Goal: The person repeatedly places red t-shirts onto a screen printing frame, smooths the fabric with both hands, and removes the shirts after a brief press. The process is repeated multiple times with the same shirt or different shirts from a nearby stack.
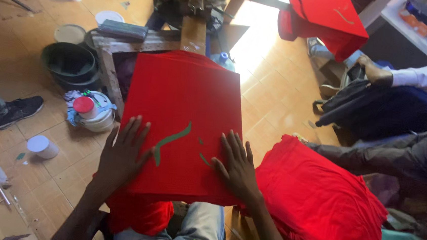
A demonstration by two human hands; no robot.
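Note:
A red cloth (184, 102) lies stretched flat over a board in front of me, with a green curved mark (171, 141) printed near its lower middle. My left hand (122, 153) rests flat on the cloth's lower left edge, fingers spread. Flat on the lower right part, just right of the green mark, lies my right hand (238, 165). Neither hand grips anything. More red cloth hangs below the board over my lap.
A pile of red cloth (319, 199) sits at my right. Left of the board stand dark buckets (68, 63), a white tub with a red lid (92, 111) and a small white cup (43, 146). A seated person's arm (410, 77) and another person's shoe (16, 111) are nearby.

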